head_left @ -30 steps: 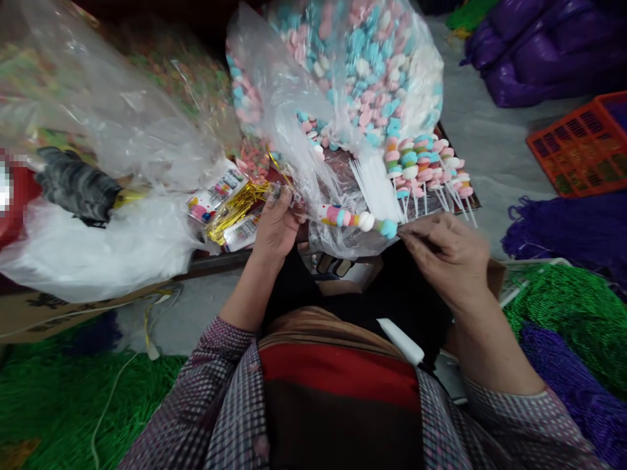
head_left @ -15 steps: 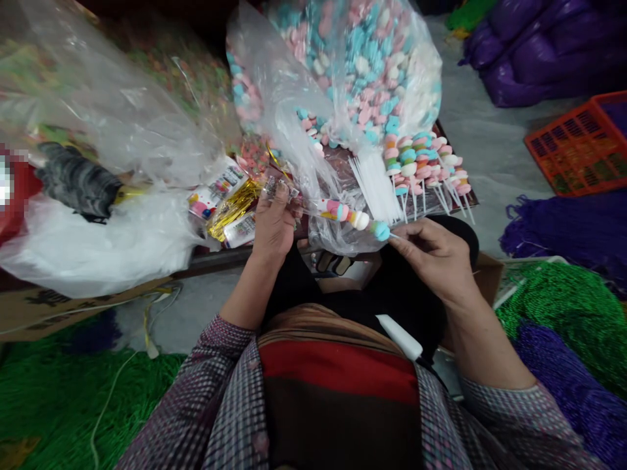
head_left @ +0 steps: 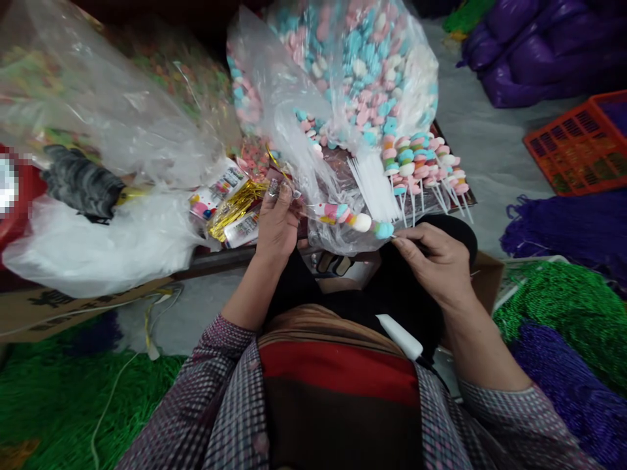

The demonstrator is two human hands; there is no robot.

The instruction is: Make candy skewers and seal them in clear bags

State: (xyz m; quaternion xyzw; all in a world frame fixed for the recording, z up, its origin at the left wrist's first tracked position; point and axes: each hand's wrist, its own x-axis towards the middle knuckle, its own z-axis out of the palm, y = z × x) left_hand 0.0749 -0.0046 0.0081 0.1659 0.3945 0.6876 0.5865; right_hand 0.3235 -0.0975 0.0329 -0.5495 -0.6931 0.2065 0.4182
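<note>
My right hand (head_left: 431, 258) pinches the white stick of a candy skewer (head_left: 362, 222), close below its lowest blue piece. The skewer points left, threaded with pink, blue, white and yellow-green soft candies. Its far end lies within or behind a clear wrapper with a coloured print. My left hand (head_left: 277, 222) is closed on that clear wrapper (head_left: 301, 203) at its left end. Just beyond the skewer lie a bundle of white sticks (head_left: 375, 186) and several finished candy skewers (head_left: 416, 156). Left of my left hand are gold twist ties (head_left: 235, 207) and printed packets (head_left: 241, 230).
Behind stands a large clear bag of pink, blue and white candies (head_left: 367, 72). Another plastic bag (head_left: 161, 124) and a dark striped glove (head_left: 83, 181) are at left. A white tool with a black cord (head_left: 399, 336) rests at my lap. An orange crate (head_left: 578, 143) sits right.
My right hand has shifted very slightly along the skewer's line. The gap between the white and blue candies looks smaller, and less stick shows beside my fingers. My left hand keeps its place.
</note>
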